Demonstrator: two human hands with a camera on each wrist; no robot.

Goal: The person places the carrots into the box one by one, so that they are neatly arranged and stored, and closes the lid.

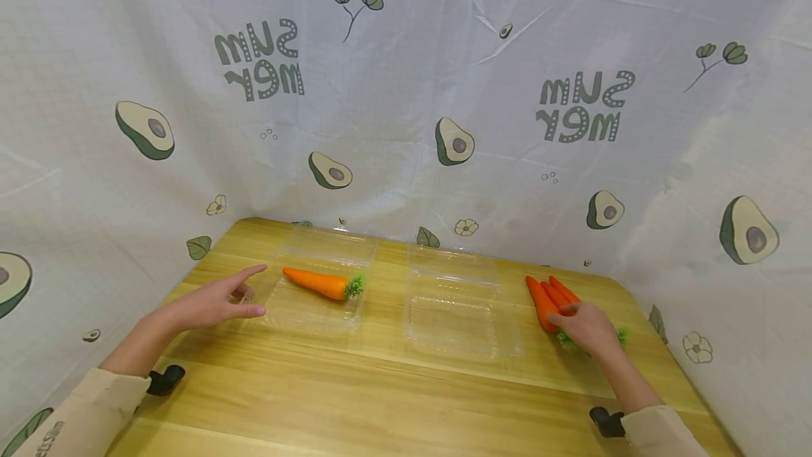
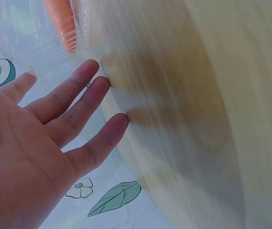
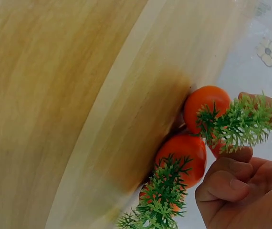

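My left hand [image 1: 212, 302] hovers at the left side of a clear plastic box [image 1: 279, 312], thumb and forefinger spread apart, nothing held. Inside that box lies one orange carrot [image 1: 320, 283] with a green leafy top; its tip shows in the left wrist view [image 2: 62, 24]. On the right, several carrots [image 1: 538, 302] lie side by side on the table, tips pointing away. My right hand [image 1: 590, 330] pinches the leftmost of them near its thick end, thumb on one side and curled fingers on the other. Green tops [image 3: 243, 121] partly cover the grip in the right wrist view.
A second clear plastic box [image 1: 453, 326], its lid folded back, stands between the first box and the carrot pile. The wooden table [image 1: 380, 400] meets a printed white curtain [image 1: 393, 125] behind and at the sides. Black straps [image 1: 166, 379] are on both wrists.
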